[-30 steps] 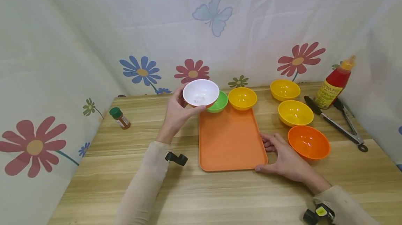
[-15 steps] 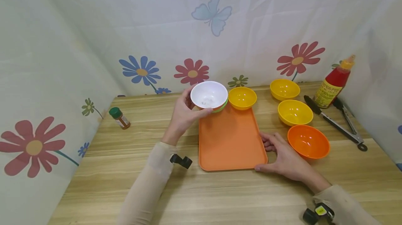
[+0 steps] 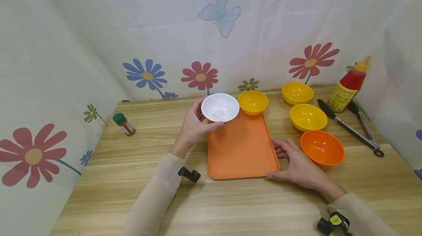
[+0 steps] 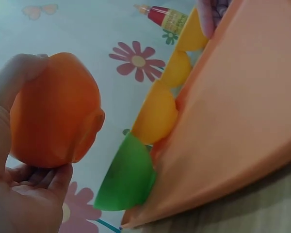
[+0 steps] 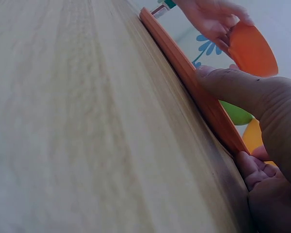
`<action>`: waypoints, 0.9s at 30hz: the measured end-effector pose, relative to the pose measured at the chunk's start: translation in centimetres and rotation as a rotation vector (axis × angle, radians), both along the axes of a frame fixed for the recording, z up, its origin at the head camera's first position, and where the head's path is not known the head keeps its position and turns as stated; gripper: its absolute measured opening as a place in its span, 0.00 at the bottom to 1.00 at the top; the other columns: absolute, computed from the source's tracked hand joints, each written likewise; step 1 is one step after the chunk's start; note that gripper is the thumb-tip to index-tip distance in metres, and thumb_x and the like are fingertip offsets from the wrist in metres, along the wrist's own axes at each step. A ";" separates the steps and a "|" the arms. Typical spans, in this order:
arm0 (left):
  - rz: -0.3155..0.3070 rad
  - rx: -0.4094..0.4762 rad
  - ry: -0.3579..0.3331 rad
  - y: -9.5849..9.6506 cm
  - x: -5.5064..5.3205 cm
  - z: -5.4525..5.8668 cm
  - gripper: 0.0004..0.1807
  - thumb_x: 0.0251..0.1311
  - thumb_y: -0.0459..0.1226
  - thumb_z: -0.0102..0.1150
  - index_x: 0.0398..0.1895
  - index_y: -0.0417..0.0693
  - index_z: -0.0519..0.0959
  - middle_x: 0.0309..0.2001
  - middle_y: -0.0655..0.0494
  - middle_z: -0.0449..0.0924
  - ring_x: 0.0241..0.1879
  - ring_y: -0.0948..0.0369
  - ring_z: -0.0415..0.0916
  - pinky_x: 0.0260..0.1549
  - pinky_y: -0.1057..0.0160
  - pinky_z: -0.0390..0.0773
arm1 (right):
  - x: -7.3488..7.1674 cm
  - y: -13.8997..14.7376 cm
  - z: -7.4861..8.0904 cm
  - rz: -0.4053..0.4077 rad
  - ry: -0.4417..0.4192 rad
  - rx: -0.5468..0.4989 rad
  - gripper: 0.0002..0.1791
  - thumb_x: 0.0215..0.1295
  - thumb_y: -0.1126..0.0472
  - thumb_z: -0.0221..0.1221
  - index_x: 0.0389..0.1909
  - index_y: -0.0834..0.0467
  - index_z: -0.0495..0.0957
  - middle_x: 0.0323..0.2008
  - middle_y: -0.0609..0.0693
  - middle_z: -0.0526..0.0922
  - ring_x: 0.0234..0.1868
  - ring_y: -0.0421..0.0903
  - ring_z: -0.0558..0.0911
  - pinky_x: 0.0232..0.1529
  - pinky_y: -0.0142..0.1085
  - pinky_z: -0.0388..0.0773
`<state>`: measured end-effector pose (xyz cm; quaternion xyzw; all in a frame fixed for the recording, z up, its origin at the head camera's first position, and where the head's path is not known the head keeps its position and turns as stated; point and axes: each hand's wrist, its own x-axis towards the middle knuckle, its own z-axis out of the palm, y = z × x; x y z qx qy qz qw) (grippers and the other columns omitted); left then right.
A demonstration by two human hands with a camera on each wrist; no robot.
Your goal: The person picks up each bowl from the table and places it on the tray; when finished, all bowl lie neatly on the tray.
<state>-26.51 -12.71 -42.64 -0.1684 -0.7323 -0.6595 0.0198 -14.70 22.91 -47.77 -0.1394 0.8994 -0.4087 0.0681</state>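
My left hand (image 3: 194,126) grips a bowl (image 3: 220,106), white inside and orange outside, thumb on its near side. It is held above the far left of the orange tray (image 3: 244,151). In the left wrist view, a gap separates this bowl from a green bowl (image 4: 128,177) at the tray's far end; the head view hides the green one. Beside it, a yellow bowl (image 3: 253,102) sits at the tray's far right corner. My right hand (image 3: 298,164) holds the tray's near right corner, thumb at the front edge and curled fingers along the right side.
Right of the tray stand two more yellow bowls (image 3: 308,117) and an orange bowl (image 3: 322,148). Farther right, black-tipped tongs (image 3: 357,135) lie beside a red sauce bottle (image 3: 347,87). A green-capped spice jar (image 3: 124,124) stands at the left. A flowered curtain (image 3: 158,27) backs the table.
My left hand has carried the white-and-orange bowl to the right, then lower and slightly nearer, so it now covers the green bowl in the head view. My right hand has stayed at the tray corner.
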 end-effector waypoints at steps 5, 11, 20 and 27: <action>-0.004 -0.033 -0.019 -0.3 0.3 -1.1 0.52 0.54 0.34 0.87 0.82 0.52 0.69 0.73 0.55 0.76 0.70 0.51 0.76 0.77 0.51 0.76 | -0.1 0.1 0.1 0.002 0.002 0.008 0.66 0.52 0.35 0.85 0.85 0.59 0.64 0.63 0.53 0.74 0.63 0.49 0.82 0.69 0.50 0.83; 0.001 -0.062 -0.056 -0.5 0.7 -2.6 0.53 0.54 0.33 0.87 0.83 0.49 0.67 0.74 0.51 0.75 0.72 0.49 0.75 0.78 0.48 0.75 | -0.1 0.1 0.0 0.001 -0.002 0.007 0.66 0.52 0.34 0.85 0.85 0.59 0.64 0.63 0.53 0.74 0.63 0.49 0.81 0.69 0.49 0.83; -0.027 -0.066 -0.092 -0.6 1.3 -4.5 0.52 0.55 0.33 0.86 0.82 0.49 0.66 0.74 0.49 0.75 0.72 0.48 0.74 0.78 0.49 0.74 | -0.1 0.1 -0.2 -0.003 -0.011 0.011 0.67 0.51 0.33 0.85 0.85 0.60 0.64 0.63 0.53 0.73 0.63 0.49 0.82 0.69 0.49 0.83; -0.043 -0.042 -0.091 -0.9 1.7 -5.1 0.54 0.54 0.31 0.87 0.82 0.48 0.65 0.75 0.51 0.74 0.72 0.50 0.75 0.76 0.55 0.76 | -0.1 0.1 -0.1 -0.001 -0.013 0.010 0.67 0.51 0.34 0.85 0.85 0.60 0.63 0.63 0.53 0.73 0.64 0.49 0.82 0.69 0.50 0.83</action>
